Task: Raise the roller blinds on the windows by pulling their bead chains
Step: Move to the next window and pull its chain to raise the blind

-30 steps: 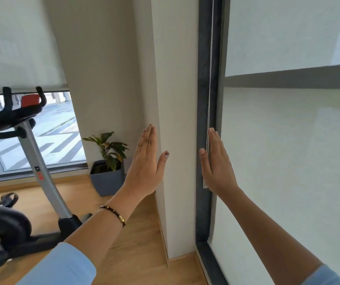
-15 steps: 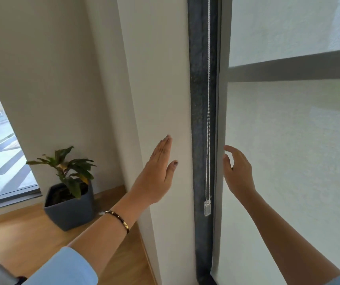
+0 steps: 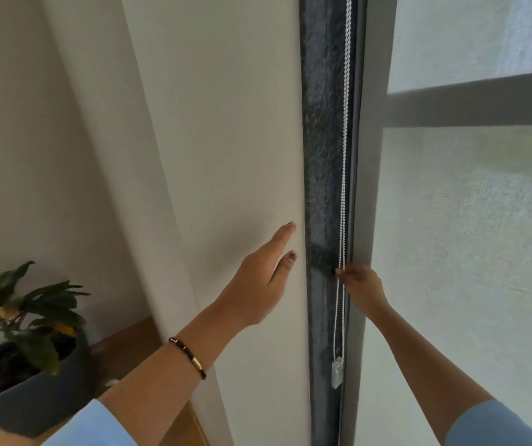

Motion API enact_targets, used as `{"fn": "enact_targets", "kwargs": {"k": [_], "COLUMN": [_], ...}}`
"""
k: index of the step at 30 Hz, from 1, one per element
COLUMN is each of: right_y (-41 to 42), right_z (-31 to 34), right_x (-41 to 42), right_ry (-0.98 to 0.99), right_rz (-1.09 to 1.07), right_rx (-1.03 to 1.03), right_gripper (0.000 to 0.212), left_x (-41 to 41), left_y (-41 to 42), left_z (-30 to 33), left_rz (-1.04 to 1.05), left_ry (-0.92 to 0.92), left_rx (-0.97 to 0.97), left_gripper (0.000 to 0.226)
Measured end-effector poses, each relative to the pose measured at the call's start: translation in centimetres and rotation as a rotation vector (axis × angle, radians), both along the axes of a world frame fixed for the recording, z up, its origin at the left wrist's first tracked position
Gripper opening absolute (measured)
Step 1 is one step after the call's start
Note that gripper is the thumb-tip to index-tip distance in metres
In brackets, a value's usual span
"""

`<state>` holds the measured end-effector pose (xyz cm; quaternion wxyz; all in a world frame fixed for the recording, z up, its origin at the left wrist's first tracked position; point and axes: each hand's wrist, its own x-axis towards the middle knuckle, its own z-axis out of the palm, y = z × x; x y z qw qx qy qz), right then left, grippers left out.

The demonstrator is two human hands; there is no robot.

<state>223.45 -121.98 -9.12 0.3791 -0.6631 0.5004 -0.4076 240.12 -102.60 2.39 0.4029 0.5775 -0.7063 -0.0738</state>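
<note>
Nearest me, my left hand (image 3: 260,284) lies flat and open against the white wall (image 3: 226,140); my right hand (image 3: 359,284) pinches the bead chain (image 3: 343,188) in the dark window frame (image 3: 321,156). Lowered blind (image 3: 467,252) fills the right, potted plant (image 3: 30,333) on wood floor (image 3: 123,342) beyond.

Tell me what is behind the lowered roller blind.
Through the roller blind only a dark horizontal window bar shows as a shadow, with vague light patches. The fabric hides the view outside and the glass.

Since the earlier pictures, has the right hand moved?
Yes. The right hand went left off the blind, toward the dark frame, and now reaches the chain.
</note>
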Motion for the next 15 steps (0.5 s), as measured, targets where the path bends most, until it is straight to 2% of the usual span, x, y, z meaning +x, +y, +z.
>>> {"fn": "enact_targets", "kwargs": {"k": [2,5,6,9,12,15], "right_y": [0.3,3.0,4.4,8.7,13.1,17.2], "right_z": [-0.9,-1.2,-0.9,-0.3,-0.4,-0.4], "right_x": [0.1,-0.3,-0.3,0.2,0.8,2.1], "right_ry": [-0.096,-0.393,-0.433,-0.478,-0.47,-0.424], "right_rz": [-0.022,0.033,0.046,0.025,-0.035,-0.058], "right_rx": [0.01,0.144,0.159,0.163,0.157,0.126], "right_gripper": [0.015,0.018,0.019,0.014,0.019,0.021], "left_x": [0.7,1.0,1.0,0.6,0.5,0.9], "left_y": [-1.5,-3.3,-3.8,-4.9,-4.7,-2.9], "left_z": [0.0,0.0,0.1,0.6,1.3,1.6], "left_rz": [-0.047,-0.126,-0.156,-0.253,-0.367,-0.434], "left_ry": [0.065,0.194,0.253,0.382,0.456,0.378], "left_rx": [0.001,-0.004,0.007,0.062,0.151,0.199], "left_gripper": [0.048,0.044,0.042,0.041,0.046,0.058]}}
